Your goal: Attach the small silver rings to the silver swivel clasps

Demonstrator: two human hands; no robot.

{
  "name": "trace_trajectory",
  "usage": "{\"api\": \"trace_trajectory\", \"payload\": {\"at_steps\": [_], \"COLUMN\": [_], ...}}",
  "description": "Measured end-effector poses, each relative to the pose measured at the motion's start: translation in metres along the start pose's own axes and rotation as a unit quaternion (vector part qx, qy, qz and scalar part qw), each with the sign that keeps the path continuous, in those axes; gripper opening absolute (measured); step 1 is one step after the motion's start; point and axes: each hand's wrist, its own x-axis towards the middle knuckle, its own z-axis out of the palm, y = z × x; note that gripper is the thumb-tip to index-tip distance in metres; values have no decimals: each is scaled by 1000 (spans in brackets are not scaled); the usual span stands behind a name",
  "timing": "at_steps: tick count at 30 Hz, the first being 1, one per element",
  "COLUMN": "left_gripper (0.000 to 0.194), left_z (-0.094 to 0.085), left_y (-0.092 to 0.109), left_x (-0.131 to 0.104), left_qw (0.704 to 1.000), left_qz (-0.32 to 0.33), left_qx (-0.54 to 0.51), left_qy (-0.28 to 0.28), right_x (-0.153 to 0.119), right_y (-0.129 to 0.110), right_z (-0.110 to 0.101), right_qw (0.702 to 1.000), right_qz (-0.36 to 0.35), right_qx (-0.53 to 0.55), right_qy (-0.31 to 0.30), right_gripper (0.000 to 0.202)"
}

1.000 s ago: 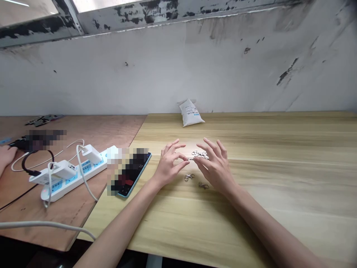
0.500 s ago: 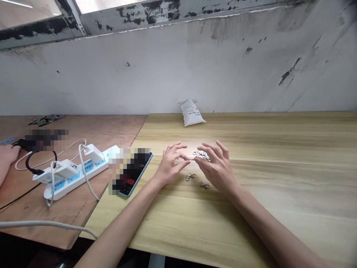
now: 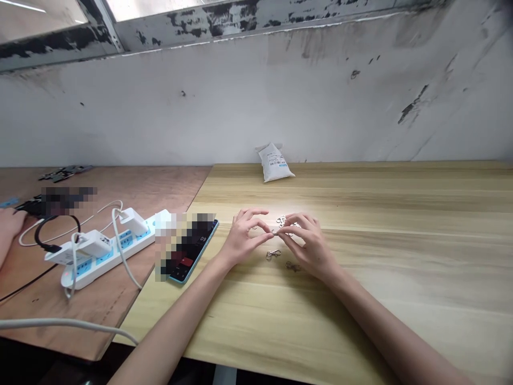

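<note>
Between my fingertips is a small metal piece (image 3: 274, 232), too small to make out fully. My left hand (image 3: 245, 237) pinches it from the left with thumb and index finger. From the right, my right hand (image 3: 310, 246) has its thumb and index finger closed on it too. Behind the right fingers lies a pile of small silvery metal parts (image 3: 281, 220), partly hidden. Nearer on the wooden table sit a metal clasp with a ring (image 3: 273, 254) and a second clasp (image 3: 293, 266), just below the right hand.
A white packet (image 3: 276, 163) lies near the wall. Left of my left forearm is a phone (image 3: 192, 251). A white power strip (image 3: 120, 248) with plugs and cables rests on the brown table (image 3: 160, 184). Another person's hand (image 3: 11, 222) shows at the far left.
My right hand's fingers have drawn together and moved slightly left and down, to the metal piece at my left fingertips. My left hand has stayed nearly in place.
</note>
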Motion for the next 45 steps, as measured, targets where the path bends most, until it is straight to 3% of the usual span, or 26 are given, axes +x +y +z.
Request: {"api": "trace_trajectory", "payload": {"at_steps": [4, 8, 13, 16, 20, 23, 25, 30, 34, 40, 45], "left_gripper": [19, 11, 9, 8, 6, 14, 18, 8, 5, 13, 21], "left_z": [-3, -5, -7, -9, -9, -5, -2, 0, -3, -1, 6], "left_y": [0, 0, 1, 0, -1, 2, 4, 7, 5, 2, 0], "left_x": [2, 2, 3, 4, 4, 1, 0, -1, -1, 1, -1], "left_qw": [995, 971, 936, 957, 1000, 981, 966, 975, 988, 970, 957], "left_qz": [-45, -98, -154, -133, -9, 93, 130, 97, 63, 121, 149], "left_qx": [-90, -198, -303, -246, 0, 170, 224, 197, 135, 209, 245], "left_qy": [-29, -87, -90, -78, -25, -2, 4, 34, 42, 6, -30], "right_x": [2, 3, 4, 4, 3, 2, 2, 2, 3, 0, -1], "right_y": [-1, -4, -6, -4, 0, 0, -1, -2, 2, 8, 4], "right_z": [-4, -7, -6, -6, -4, 0, 2, 0, -2, 2, -1], "right_qw": [998, 997, 996, 995, 993, 989, 985, 966, 966, 980, 979], "right_qz": [21, 29, 41, 52, 77, 101, 116, 181, 185, 145, 142], "right_qx": [59, 76, 82, 79, 83, 98, 121, 185, 179, 106, 105], "right_qy": [-10, -14, -8, -14, -33, -41, -38, -27, -40, -80, -99], "right_gripper": [12, 14, 13, 12, 12, 14, 15, 18, 20, 20, 21]}}
